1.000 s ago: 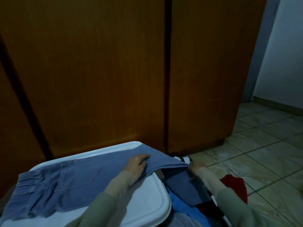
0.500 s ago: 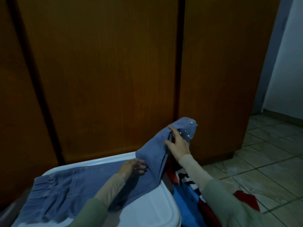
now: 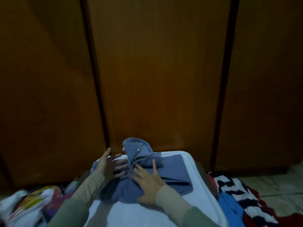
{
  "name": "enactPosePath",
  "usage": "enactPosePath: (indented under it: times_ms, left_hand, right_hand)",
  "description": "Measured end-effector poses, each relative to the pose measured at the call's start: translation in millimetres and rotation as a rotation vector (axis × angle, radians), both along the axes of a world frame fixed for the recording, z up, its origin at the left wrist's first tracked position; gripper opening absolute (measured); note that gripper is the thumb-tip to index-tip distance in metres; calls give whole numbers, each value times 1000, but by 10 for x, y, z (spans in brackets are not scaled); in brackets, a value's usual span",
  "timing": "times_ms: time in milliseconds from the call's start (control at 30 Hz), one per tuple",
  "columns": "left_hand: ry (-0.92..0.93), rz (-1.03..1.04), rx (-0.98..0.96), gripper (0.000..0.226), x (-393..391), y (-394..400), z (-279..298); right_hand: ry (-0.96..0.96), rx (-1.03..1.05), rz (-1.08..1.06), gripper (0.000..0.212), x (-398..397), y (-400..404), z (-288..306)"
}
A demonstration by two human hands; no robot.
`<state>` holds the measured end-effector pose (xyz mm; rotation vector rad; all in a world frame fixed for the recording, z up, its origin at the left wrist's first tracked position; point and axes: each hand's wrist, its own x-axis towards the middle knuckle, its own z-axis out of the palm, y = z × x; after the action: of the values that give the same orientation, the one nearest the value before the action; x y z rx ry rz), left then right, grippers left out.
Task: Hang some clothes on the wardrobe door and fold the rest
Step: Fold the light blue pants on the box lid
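Note:
A blue denim garment lies folded over on a white plastic lid in front of the wooden wardrobe door. One end of the garment, with small studs, stands up in a hump at the back. My right hand lies flat on the folded cloth with fingers spread. My left hand is open at the garment's left edge, fingers straight and touching the cloth.
A pile of clothes in red, blue and black-and-white stripes lies right of the lid on the tiled floor. Colourful cloth lies at the lower left. The wardrobe stands close behind the lid.
My right hand has carried the garment's raised end leftward over the rest and now presses it down. The left hand has slid out to the left edge. The view has shifted left.

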<state>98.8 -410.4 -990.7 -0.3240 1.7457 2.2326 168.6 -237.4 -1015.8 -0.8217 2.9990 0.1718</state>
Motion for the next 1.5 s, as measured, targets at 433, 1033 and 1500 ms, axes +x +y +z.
enactPosePath:
  times_ms: [433,1033,1500]
  left_hand:
    - [261,129,-885,40,224,85,-30]
    - [-38,200,-591,24,343,-495,84]
    - [65,165,-535,42,346,-479,-13]
  right_hand:
    - [-150,-600,-111,30,115,-112,-281]
    - [-34,-689,-126,61,-12,-609,-72]
    - [-342,-1032,32,24,-147,-645,-253]
